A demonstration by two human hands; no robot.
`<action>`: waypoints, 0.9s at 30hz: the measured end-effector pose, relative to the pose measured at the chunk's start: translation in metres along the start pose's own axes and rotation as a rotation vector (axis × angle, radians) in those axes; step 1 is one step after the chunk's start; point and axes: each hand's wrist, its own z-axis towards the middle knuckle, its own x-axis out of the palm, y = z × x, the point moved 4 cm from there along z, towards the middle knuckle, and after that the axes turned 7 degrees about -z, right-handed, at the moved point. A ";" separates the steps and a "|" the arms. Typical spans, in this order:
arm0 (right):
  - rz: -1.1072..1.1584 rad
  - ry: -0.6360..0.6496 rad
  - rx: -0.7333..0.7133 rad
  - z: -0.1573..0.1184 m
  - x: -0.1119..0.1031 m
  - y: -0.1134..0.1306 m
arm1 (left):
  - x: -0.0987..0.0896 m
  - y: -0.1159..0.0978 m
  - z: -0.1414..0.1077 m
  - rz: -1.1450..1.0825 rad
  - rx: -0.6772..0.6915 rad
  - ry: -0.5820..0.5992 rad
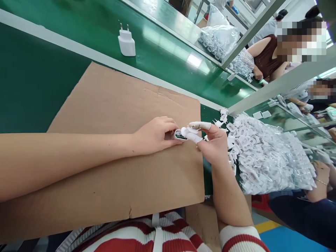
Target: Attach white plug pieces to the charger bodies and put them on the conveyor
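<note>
My left hand (156, 135) is closed around a white charger housing (177, 134) above the cardboard sheet (147, 185). The housing's open end faces right, and a dark green circuit board shows inside it. White covers sit on the thumb and fingertip of my right hand (214, 141), which pinches a small white plastic part (187, 132) at that open end. Its exact shape is partly hidden by the fingers, but it resembles a plug cap. Whether it touches the housing I cannot tell.
One white plug charger (126, 44) stands on the green belt beyond a pale rail. To the right lies a large clear bag of white plastic parts (267, 154), with loose parts (231, 140) beside it. A metal post (252, 35) slants across. Co-workers sit at the right.
</note>
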 end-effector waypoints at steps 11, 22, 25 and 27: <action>-0.308 -0.005 -0.249 -0.006 0.016 0.004 | -0.002 0.005 -0.002 -0.031 -0.046 -0.029; -0.638 -0.036 -0.364 -0.010 0.017 0.009 | -0.002 0.001 -0.004 -0.001 -0.041 -0.041; -0.642 -0.020 -0.346 -0.010 0.018 0.009 | -0.001 0.001 -0.004 0.007 -0.044 -0.053; -0.604 -0.013 -0.330 -0.010 0.020 0.009 | -0.001 0.000 -0.004 0.017 -0.041 -0.057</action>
